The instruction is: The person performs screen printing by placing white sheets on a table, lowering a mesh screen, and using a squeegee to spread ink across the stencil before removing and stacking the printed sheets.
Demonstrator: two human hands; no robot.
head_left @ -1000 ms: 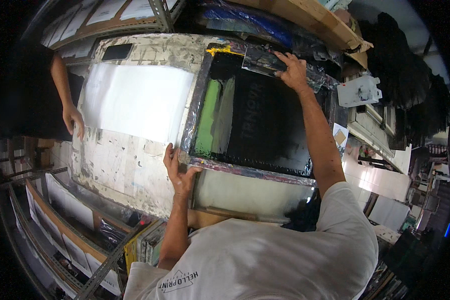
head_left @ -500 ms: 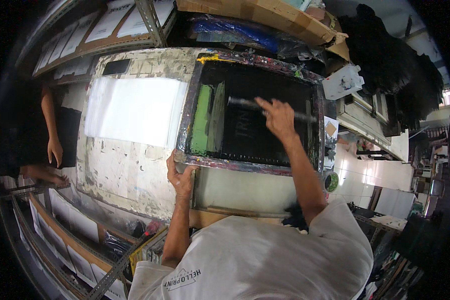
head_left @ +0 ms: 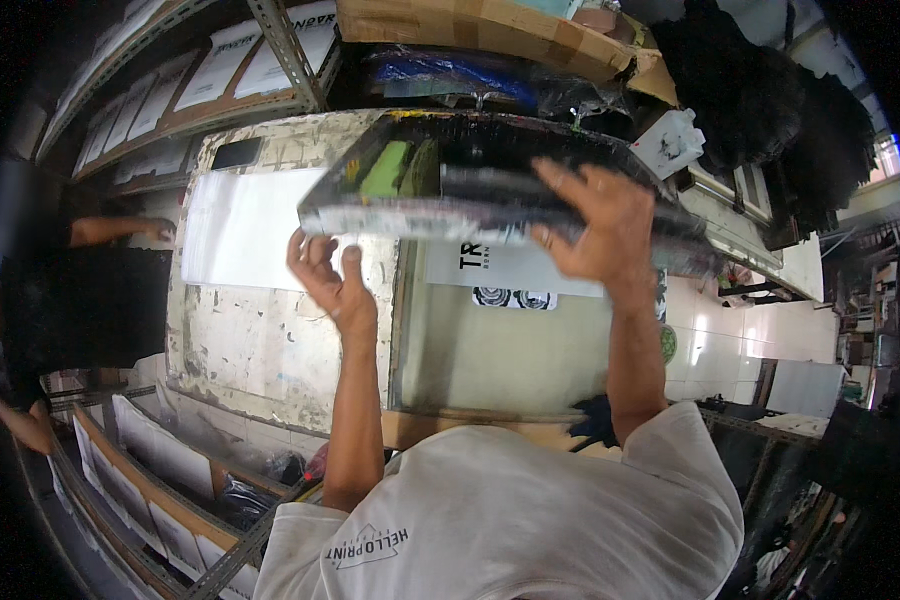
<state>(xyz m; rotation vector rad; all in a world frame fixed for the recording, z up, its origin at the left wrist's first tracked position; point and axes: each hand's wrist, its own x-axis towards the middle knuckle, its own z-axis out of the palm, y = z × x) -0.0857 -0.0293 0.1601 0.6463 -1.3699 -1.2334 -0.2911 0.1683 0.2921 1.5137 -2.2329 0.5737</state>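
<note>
Above one table (head_left: 270,345), left grip (head_left: 336,285), half-spread, touches one frame (head_left: 420,216), right grip (head_left: 608,225) clasping it.

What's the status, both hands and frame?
Left hand by near-left corner of frame, thumb spread. Right hand over near edge, grip unclear. Frame tilted, near side up. Printed sheet below, nothing visibly blocking.

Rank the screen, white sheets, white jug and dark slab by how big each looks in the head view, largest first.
1. Screen
2. White sheets, partly hidden behind the screen
3. White jug
4. Dark slab
</note>
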